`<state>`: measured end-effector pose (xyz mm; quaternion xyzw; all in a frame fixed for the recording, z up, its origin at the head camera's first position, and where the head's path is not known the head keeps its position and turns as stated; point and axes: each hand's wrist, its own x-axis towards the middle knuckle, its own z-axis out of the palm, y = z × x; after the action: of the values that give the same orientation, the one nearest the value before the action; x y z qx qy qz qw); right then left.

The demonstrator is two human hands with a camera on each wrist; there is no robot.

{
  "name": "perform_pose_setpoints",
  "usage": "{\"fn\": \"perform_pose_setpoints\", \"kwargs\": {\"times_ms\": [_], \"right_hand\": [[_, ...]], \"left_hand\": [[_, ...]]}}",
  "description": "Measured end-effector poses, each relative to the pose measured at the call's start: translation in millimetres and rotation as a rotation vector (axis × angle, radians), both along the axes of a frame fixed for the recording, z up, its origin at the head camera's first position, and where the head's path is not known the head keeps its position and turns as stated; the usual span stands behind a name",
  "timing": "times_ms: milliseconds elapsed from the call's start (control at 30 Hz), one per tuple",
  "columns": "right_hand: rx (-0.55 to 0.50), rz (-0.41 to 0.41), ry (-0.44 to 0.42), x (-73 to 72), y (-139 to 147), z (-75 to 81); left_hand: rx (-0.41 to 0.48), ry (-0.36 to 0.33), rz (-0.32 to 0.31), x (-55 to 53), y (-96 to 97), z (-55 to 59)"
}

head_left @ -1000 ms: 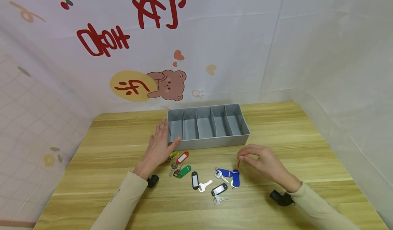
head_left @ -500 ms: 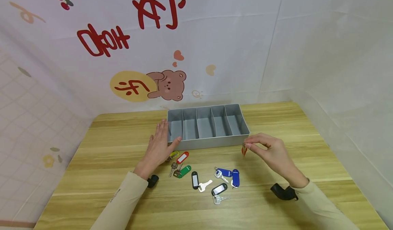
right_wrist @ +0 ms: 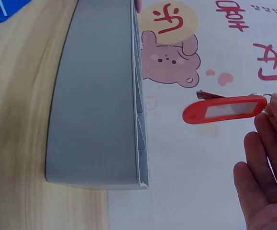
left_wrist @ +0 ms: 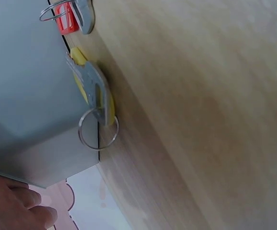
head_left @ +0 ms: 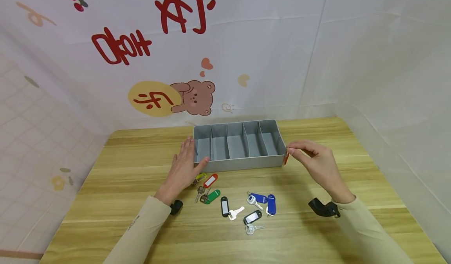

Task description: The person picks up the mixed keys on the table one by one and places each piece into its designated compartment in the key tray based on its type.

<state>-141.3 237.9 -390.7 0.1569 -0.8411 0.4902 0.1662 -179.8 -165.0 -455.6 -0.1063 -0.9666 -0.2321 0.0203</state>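
Note:
My right hand (head_left: 322, 166) pinches a red key tag (right_wrist: 227, 109) by its ring, a key partly hidden behind the tag. It hangs just off the right front corner of a grey divided box (head_left: 243, 163). Against the box's left end rests my left hand (head_left: 181, 170), fingers straight, thumb over the front rim. In front of that hand lie a yellow key tag (left_wrist: 108, 108) with a key, a red key tag (head_left: 210, 180) and a green key tag (head_left: 213, 196). The box's compartments show nothing inside.
Nearer the person lie a black key tag (head_left: 224, 207), another black key tag (head_left: 252, 217), a blue key tag (head_left: 258, 198) and a second blue key tag (head_left: 271, 204), with keys. The wooden table (head_left: 134, 201) meets a printed white wall cloth (head_left: 267, 60) behind the box.
My right hand has risen and moved away from the person and slightly right, carrying the red key tag from beside the blue tags to the box's right front corner. The left hand stays put.

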Motion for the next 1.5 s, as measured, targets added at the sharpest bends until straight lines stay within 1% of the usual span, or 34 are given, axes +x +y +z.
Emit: {"fn": "perform_pose_setpoints", "kwargs": {"times_ms": [133, 400, 600, 867, 1133, 1300, 1500], "right_hand": [[-0.012, -0.027, -0.016, -7.8, -0.8, -1.2], [-0.097, -0.043, -0.019, -24.6, -4.2, -7.9], [-0.106, -0.058, -0.018, -37.8, -7.1, -17.1], [-0.031, -0.091, -0.002, -56.0, -9.6, -32.4], [0.101, -0.104, 0.025, -67.8, -14.7, -44.2], [0.177, -0.079, 0.067, -73.1, -17.0, -49.3], [0.256, -0.042, 0.086, -78.6, -19.6, -51.2]], "left_hand": [[-0.001, 0.001, 0.000, 0.3, 0.3, 0.3], [0.005, 0.013, -0.005, -1.1, 1.5, -0.6], [-0.002, 0.005, -0.002, -1.9, 2.0, -0.7], [-0.010, 0.004, -0.004, -1.6, 1.2, -0.6], [-0.016, -0.003, -0.003, -1.8, 0.3, -0.6], [-0.018, 0.003, -0.004, -1.5, -0.7, -1.1], [-0.011, 0.005, -0.002, -1.1, -1.7, -1.2]]}}
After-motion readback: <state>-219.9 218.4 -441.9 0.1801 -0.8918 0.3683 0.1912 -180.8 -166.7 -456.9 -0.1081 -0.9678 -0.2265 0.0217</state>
